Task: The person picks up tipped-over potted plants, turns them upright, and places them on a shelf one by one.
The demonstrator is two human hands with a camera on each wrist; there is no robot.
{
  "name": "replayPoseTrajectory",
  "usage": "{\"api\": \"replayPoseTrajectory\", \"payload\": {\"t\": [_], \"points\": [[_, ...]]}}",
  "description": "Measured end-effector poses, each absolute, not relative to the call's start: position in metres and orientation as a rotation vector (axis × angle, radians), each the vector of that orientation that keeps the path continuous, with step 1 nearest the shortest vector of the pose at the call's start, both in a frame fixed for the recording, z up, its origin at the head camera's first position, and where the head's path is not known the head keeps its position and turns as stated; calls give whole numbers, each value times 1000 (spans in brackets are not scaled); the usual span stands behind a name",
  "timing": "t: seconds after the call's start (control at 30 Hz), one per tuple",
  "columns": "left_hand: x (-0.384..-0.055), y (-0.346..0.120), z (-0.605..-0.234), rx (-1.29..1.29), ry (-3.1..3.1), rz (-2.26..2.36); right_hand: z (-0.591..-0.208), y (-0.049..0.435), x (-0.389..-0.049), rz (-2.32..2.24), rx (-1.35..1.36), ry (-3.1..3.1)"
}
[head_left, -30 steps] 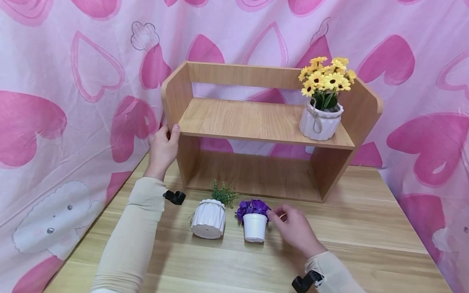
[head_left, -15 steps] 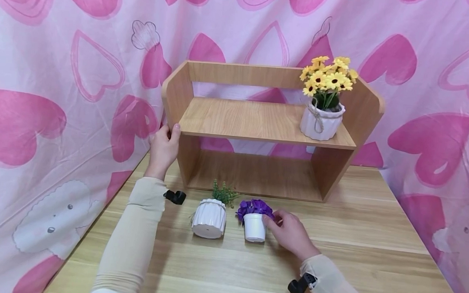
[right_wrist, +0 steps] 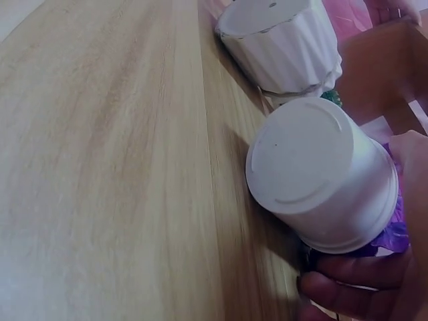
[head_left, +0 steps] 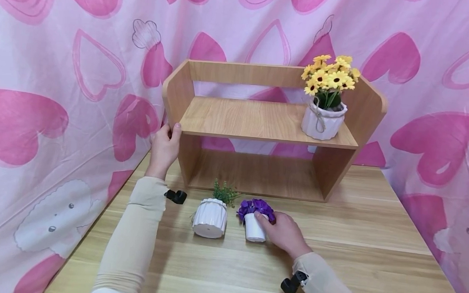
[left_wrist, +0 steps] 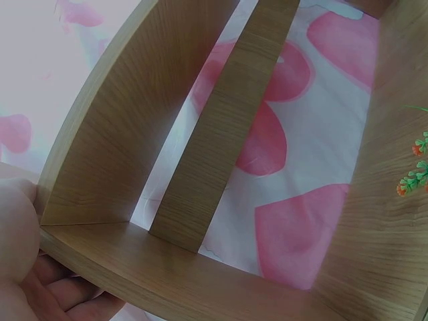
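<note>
Currently, a small, smooth white tapered pot (head_left: 255,230) with bright purple flowers (head_left: 257,207) lies on its side on a pale wood-grain surface (head_left: 213,272), its round base towards the viewer and its flowers towards the shelf. The person's right hand (head_left: 287,234) is grasping it from the right near the rim, the thumb on the white wall and the curled fingers on the far side, beside the blooms. Just left of it, a larger fluted white pot (head_left: 209,219) also lies on its side, its fine green foliage (head_left: 224,193) pointing away from the person. Behind both stands a two-tier light-brown wooden shelf (head_left: 243,118). The left hand (head_left: 165,150) is clasping that shelf by its left side panel, thumb over the front edge, fingers around the outside. At the right end of the upper tier, a ribbed white pot tied with twine (head_left: 323,123) stands upright, filled with yellow daisy-like flowers (head_left: 332,77). Pink-and-white heart-patterned cloth (head_left: 232,24) hangs behind and along the sides.
</note>
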State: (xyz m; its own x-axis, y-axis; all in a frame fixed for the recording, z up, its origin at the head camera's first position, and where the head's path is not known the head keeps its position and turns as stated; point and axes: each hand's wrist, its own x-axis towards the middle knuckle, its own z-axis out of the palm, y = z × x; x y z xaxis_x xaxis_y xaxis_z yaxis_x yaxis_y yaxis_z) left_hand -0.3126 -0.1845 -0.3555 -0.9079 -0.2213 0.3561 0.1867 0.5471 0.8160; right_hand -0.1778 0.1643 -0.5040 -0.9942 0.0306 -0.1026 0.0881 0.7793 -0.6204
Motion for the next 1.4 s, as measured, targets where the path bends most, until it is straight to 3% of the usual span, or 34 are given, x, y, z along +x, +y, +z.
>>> {"api": "replayPoseTrajectory", "payload": {"t": [0.43,1.4], "points": [[-311,-183,-354,36,-2346,-1312,-504,155,-183,-963,225,2785],[-314,-183,-352,52,-2319,-1308,-499,162,-175,-1217,93,2801]]}}
